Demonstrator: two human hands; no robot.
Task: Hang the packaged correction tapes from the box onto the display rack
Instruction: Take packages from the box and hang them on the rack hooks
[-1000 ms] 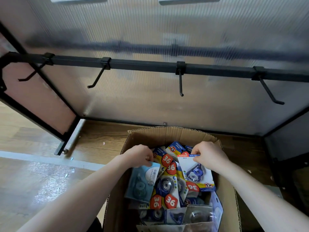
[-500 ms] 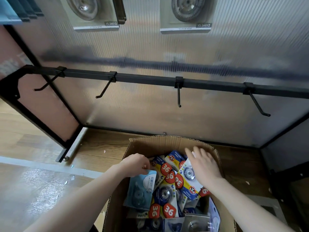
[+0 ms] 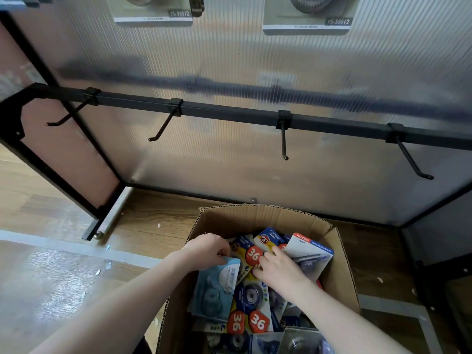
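An open cardboard box (image 3: 341, 261) on the floor holds several packaged correction tapes, many with red "36" stickers (image 3: 258, 320). My left hand (image 3: 208, 247) pinches the top edge of a light blue pack (image 3: 217, 284) at the box's left side. My right hand (image 3: 279, 268) lies with its fingers stretched across the packs in the middle, beside a grey-backed pack (image 3: 310, 250) that stands up at the right. Above the box runs the black rack bar (image 3: 229, 116) with bare hooks (image 3: 284, 143); another hook (image 3: 163, 127) is to the left.
Two grey packs hang higher on the rack's ribbed translucent panel (image 3: 153, 14), (image 3: 306, 20). The rack's black frame leg (image 3: 102, 215) stands on the wooden floor to the left. A dark frame (image 3: 434, 277) is at the right.
The view has tilted up slightly. My right hand let go of the pack it gripped a second ago and shifted left onto the middle packs; a grey-backed pack now stands at the right. My left hand stays put.
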